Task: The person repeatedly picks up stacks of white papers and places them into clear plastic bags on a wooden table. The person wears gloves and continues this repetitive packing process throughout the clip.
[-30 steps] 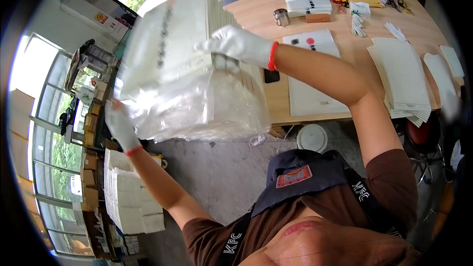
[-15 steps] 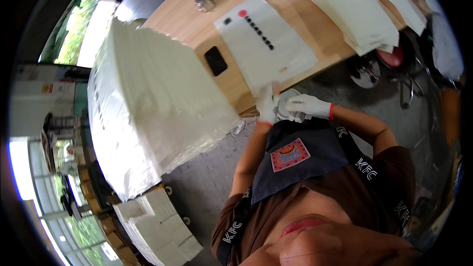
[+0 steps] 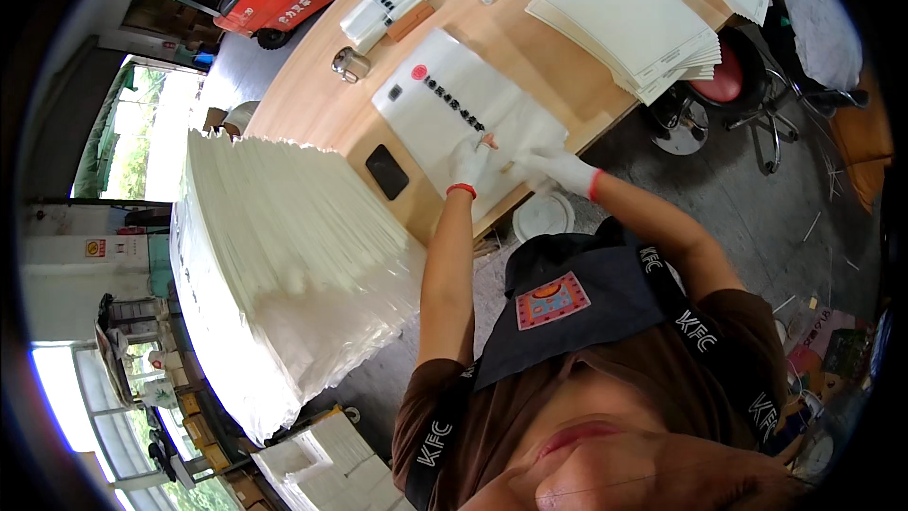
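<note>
Both gloved hands rest on a white printed sheet (image 3: 463, 109) at the near edge of the wooden table (image 3: 312, 104). I see my left hand (image 3: 469, 163) pressed flat and open on its lower part, grasping nothing; my right hand (image 3: 553, 167) lies just beside it, fingers spread over the sheet's near corner, where the material bunches slightly. The sheet looks thin, light and limp, likely slippery under gloves, so I judge it best pinched at a free corner or edge, not grabbed mid-surface. Just left of the sheet sits a small black rectangular object (image 3: 387, 171). Further left, a tall stack of white sheets in clear wrap (image 3: 284, 265) hangs over the table edge. Beyond, a second pile of cream sheets (image 3: 629, 14) lies fanned near a red stool (image 3: 724, 85).
</note>
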The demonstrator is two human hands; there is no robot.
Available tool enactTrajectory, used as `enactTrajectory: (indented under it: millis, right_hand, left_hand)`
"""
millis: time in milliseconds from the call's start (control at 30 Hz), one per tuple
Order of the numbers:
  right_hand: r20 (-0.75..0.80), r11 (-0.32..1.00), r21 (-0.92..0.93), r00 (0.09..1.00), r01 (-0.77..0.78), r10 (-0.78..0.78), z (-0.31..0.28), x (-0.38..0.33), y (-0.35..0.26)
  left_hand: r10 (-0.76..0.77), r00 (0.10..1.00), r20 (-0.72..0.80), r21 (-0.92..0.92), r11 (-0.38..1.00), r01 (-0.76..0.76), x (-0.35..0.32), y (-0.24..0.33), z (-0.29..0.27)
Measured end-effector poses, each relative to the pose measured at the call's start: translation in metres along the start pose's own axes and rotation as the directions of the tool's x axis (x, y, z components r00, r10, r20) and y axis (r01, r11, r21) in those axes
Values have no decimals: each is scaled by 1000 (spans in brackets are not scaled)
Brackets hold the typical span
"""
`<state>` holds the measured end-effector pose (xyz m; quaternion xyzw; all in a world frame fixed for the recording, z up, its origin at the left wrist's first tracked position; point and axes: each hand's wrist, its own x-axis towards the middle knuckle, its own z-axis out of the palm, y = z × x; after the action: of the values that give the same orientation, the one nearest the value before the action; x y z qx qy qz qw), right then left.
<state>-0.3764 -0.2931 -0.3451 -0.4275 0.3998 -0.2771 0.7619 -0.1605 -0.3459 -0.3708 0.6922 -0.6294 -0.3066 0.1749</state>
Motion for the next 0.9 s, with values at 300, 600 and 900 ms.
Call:
enactTrajectory:
  millis: [300, 600, 900]
  right_hand:
    - [-106, 509, -860, 959, 44, -262, -45, 87, 27]
    - [-143, 792, -545, 900, 275, -412, -10, 56, -31]
    - [91, 415, -886, 954, 208, -284, -19, -26, -66]
  left_hand:
    - [143, 898, -417, -871, 220, -440, 17, 25, -87]
    - [412, 897, -159, -363, 821, -441, -71, 151, -27]
    - [654, 736, -177, 4, 748, -664, -87, 129, 20]
